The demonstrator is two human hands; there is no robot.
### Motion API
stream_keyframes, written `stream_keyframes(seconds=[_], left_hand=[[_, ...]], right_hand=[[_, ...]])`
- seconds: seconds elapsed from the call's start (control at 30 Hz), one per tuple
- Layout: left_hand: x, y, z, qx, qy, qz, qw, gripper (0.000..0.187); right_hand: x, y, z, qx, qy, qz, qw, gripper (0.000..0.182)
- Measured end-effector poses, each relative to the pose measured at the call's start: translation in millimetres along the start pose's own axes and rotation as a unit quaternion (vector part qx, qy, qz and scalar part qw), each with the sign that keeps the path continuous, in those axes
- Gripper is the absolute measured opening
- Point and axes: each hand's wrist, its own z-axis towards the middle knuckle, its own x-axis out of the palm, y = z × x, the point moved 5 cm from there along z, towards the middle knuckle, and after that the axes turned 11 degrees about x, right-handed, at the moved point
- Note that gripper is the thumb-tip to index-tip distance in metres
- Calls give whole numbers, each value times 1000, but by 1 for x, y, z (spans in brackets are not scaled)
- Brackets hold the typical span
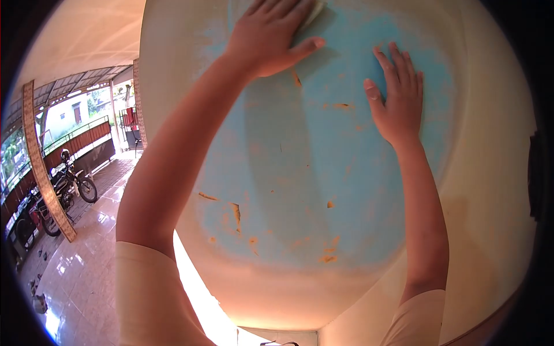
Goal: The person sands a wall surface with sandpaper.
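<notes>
My left hand (271, 37) is raised to the top of the view, against a wall (277, 167) with a large light-blue patch and cream paint around it. Under its fingers shows the edge of a pale, flat piece (313, 15), pressed to the surface; its kind is mostly hidden. The thumb sticks out to the right, and the fingertips are cut off by the frame. My right hand (398, 101) lies open on the right part of the blue patch, fingers stretched upward and thumb apart, holding nothing. Small brownish chips (236, 216) and scrapes mark the blue area.
To the left, a tiled floor (86, 265) leads to a motorcycle (69, 184) parked beside a low fence (86, 144). A slanted post (49, 167) stands in front of it. A dark object (535, 176) shows at the far right edge.
</notes>
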Motion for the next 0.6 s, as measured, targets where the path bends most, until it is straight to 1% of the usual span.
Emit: stream_keyframes(seconds=[0.07, 0.13, 0.17, 0.23, 0.27, 0.33, 0.43, 0.5, 0.57, 0.6], left_hand=[[-3, 20, -17, -10, 15, 7, 1000, 80], [-11, 45, -36, -69, 42, 61, 995, 78], [-12, 48, -45, -70, 45, 61, 995, 78], [-14, 54, -72, -148, 25, 52, 987, 79], [-11, 48, -83, -148, 27, 54, 987, 79], [-12, 28, -111, -157, -70, 36, 985, 82], [-16, -14, -148, -187, -41, 6, 981, 82], [-18, -45, -174, -205, -22, -3, 979, 81], [-19, -78, -203, -233, 12, -53, 971, 83], [-19, -92, -217, -234, 13, -51, 971, 83]], right_hand=[[2, -1, -2, -3, -1, -4, 1000, 55], [1, -1, -1, -6, -5, -8, 1000, 54], [1, -1, 0, -6, -3, -5, 1000, 54], [1, 0, -1, -9, -11, -13, 1000, 55], [2, 0, -1, -8, -11, -10, 1000, 55], [3, 2, -4, 9, -12, -29, 999, 55], [3, 14, -16, 34, -10, -29, 999, 57], [4, 26, -26, 35, -6, -26, 999, 59], [2, 43, -43, 40, 1, -23, 999, 61], [2, 56, -51, 35, 19, -22, 999, 64]])
